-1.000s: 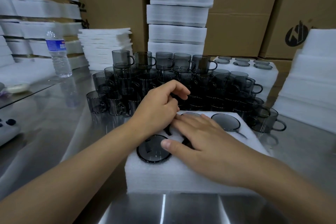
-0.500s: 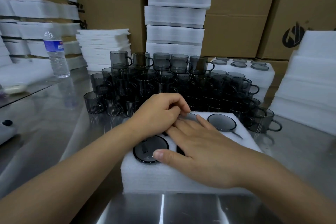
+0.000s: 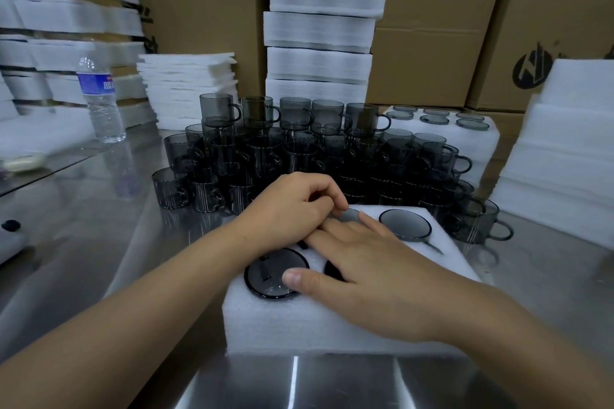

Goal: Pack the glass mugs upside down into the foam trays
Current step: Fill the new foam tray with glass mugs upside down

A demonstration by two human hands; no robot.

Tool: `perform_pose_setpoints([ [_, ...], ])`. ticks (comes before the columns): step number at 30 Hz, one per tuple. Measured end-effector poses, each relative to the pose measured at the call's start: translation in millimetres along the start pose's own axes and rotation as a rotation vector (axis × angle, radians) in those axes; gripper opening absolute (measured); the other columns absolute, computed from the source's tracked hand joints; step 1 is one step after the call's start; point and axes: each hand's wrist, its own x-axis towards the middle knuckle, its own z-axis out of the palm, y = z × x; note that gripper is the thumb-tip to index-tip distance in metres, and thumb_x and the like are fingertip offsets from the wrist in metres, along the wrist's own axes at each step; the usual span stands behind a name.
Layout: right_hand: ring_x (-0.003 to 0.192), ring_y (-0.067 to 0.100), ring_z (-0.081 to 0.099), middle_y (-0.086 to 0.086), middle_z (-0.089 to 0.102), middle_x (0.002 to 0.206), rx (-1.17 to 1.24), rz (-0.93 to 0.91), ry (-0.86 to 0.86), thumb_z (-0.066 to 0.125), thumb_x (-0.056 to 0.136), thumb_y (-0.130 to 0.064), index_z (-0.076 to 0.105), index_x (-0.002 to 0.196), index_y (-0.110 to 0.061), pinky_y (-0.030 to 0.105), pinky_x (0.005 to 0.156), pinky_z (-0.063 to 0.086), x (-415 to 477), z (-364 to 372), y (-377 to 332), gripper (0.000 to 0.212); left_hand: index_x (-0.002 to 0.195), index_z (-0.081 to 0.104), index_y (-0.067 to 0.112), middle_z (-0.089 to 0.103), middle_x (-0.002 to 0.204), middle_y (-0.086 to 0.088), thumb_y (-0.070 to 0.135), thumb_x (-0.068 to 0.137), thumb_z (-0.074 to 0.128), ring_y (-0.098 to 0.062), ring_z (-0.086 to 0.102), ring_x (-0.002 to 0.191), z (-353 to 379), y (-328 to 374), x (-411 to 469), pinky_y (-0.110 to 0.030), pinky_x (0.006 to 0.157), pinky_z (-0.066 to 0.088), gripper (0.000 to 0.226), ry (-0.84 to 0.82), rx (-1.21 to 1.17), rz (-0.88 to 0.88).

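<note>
A: Key relation?

B: Both hands sit on the near tray [image 3: 299, 325]. Left hand [image 3: 292, 209] is curled, fingertips pinching down on a mug [image 3: 349, 214] in the back-middle pocket; only a sliver of its base shows past the fingers. Right hand [image 3: 372, 272] lies flat and spread over the tray, thumb touching the front-left base [image 3: 275, 274], fingers reaching up beside the left fingertips. It grasps nothing I can see.

A: So the mug is under the left?

B: Under and just ahead of the left fingertips, axis vertical, base up. Left is nearer; right looks like it's steadying. My guess: seating that mug fully, a straight push down.

A: Left actually closed on it?

B: Looks like a pinch on the base edge, but the fingers hide the contact.

A: Counts?

B: Near tray: base showing at front-left, a clear one at back-right [image 3: 405, 224], the sliver under the left hand, a dark arc under the right palm that may be another. Three sure, a fourth probable. Other pockets are hidden.

A: Loose mugs?

B: Stacked pile [image 3: 299, 149] just behind the tray, upright, too overlapped to count; five along the top row. Far tray [image 3: 478, 143] at back right shows six bases. One bottle [image 3: 99, 100] at left.
</note>
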Motion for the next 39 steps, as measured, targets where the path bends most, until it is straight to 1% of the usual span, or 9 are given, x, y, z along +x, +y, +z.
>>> perform_pose_setpoints([
  [2, 0.108, -0.003, 0.042, -0.024, 0.05, 0.109, 0.148, 0.029, -0.003, 0.023, 0.081, -0.069, 0.058, 0.1, -0.042, 0.03, 0.108, 0.029, 3, -8, 3, 0.049, 0.073, 0.067, 0.032, 0.07, 0.076, 0.008, 0.004, 0.087, 0.049, -0.008, 0.063, 0.074, 0, -1, 1, -0.029, 0.073, 0.052, 0.036, 0.006, -0.019, -0.002],
  [4, 0.064, 0.0, 0.048, -0.015, 0.053, 0.065, 0.243, 0.061, 0.107, 0.031, 0.08, -0.068, 0.061, 0.07, -0.02, 0.025, 0.068, 0.047, 9, -20, 10, 0.058, 0.068, 0.065, 0.035, 0.068, 0.069, 0.007, 0.008, 0.085, 0.05, -0.013, 0.059, 0.063, 0, -1, 1, -0.03, 0.061, 0.049, 0.035, 0.009, -0.011, -0.001],
  [7, 0.036, 0.008, 0.039, -0.003, 0.044, 0.036, 0.041, 0.123, 0.364, 0.041, 0.081, -0.06, 0.067, 0.058, -0.015, 0.019, 0.04, 0.029, 28, -46, 26, 0.057, 0.062, 0.06, 0.043, 0.066, 0.065, 0.014, 0.015, 0.078, 0.049, -0.007, 0.059, 0.059, 0, 0, 0, -0.029, 0.055, 0.047, 0.033, 0.009, 0.053, 0.014],
  [9, 0.05, 0.01, 0.052, -0.003, 0.055, 0.047, -0.149, 0.2, 0.521, 0.048, 0.086, -0.05, 0.068, 0.064, -0.019, 0.027, 0.049, 0.039, 47, -65, 43, 0.043, 0.069, 0.062, 0.041, 0.071, 0.078, 0.006, 0.013, 0.081, 0.051, -0.019, 0.065, 0.072, 1, 0, 1, -0.038, 0.067, 0.052, 0.033, 0.01, 0.065, 0.0],
  [12, 0.093, 0.022, 0.06, 0.0, 0.07, 0.1, -0.162, 0.275, 0.643, 0.054, 0.089, -0.035, 0.068, 0.104, -0.023, 0.031, 0.077, 0.047, 78, -88, 75, 0.024, 0.073, 0.065, 0.037, 0.07, 0.081, 0.005, 0.012, 0.085, 0.053, -0.019, 0.063, 0.068, 1, -1, 1, -0.036, 0.065, 0.053, 0.03, 0.014, 0.043, -0.021],
  [17, 0.125, 0.034, 0.042, 0.013, 0.027, 0.15, -0.244, 0.385, 0.443, 0.049, 0.093, -0.028, 0.022, 0.149, -0.018, 0.033, 0.087, 0.036, 120, -101, 108, 0.062, 0.072, 0.067, 0.036, 0.07, 0.081, 0.004, 0.015, 0.085, 0.053, -0.022, 0.064, 0.07, 0, -2, 0, -0.038, 0.065, 0.055, 0.028, 0.011, 0.025, -0.044],
  [21, 0.129, 0.037, 0.035, 0.013, 0.022, 0.151, -0.294, 0.549, 0.32, 0.043, 0.094, -0.025, 0.025, 0.148, -0.016, 0.044, 0.101, 0.038, 134, -96, 119, 0.057, 0.072, 0.067, 0.035, 0.07, 0.078, 0.005, 0.014, 0.083, 0.054, -0.02, 0.062, 0.065, 1, -3, 0, -0.038, 0.066, 0.054, 0.027, 0.01, 0.037, -0.044],
  [28, 0.117, 0.037, 0.043, 0.016, 0.035, 0.137, -0.355, 0.548, 0.391, 0.044, 0.099, -0.024, 0.047, 0.128, -0.007, 0.045, 0.095, 0.042, 142, -86, 128, 0.033, 0.071, 0.066, 0.036, 0.069, 0.076, 0.005, 0.016, 0.083, 0.054, -0.015, 0.058, 0.058, 1, -4, 1, -0.036, 0.062, 0.054, 0.026, 0.005, 0.069, -0.029],
  [39, 0.11, 0.031, 0.047, 0.013, 0.043, 0.129, -0.142, 0.405, 0.736, 0.048, 0.097, -0.019, 0.053, 0.118, -0.009, 0.029, 0.082, 0.033, 104, -96, 112, 0.024, 0.072, 0.068, 0.035, 0.07, 0.078, 0.004, 0.014, 0.084, 0.054, -0.022, 0.064, 0.069, 1, -5, 1, -0.039, 0.065, 0.054, 0.027, 0.016, 0.05, -0.016],
])
